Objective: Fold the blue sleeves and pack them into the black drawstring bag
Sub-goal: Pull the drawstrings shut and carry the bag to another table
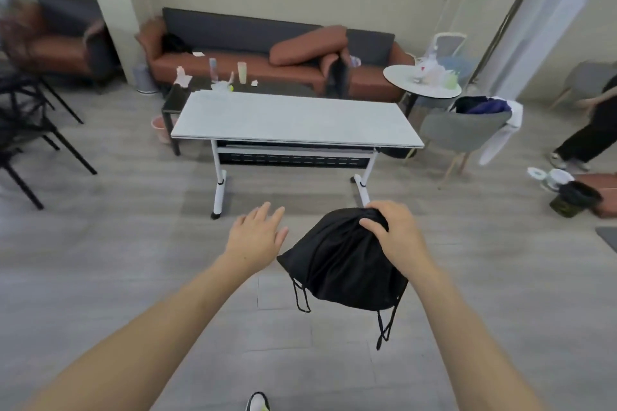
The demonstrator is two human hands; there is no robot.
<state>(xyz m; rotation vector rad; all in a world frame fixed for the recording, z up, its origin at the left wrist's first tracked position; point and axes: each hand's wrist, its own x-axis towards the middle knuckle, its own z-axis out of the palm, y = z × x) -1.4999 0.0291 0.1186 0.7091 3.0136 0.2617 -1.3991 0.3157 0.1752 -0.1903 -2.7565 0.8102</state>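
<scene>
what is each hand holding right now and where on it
The right hand grips the black drawstring bag by its bunched top, and the bag hangs below it. The left hand is open beside the bag and holds nothing.

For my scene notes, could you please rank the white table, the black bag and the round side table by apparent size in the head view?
1. white table
2. black bag, enlarged by nearness to the camera
3. round side table

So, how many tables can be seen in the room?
2. A long white table stands in the middle, in front of the sofa. A small round table stands to its right, near the grey chair. Others may be hidden outside the view.
</scene>
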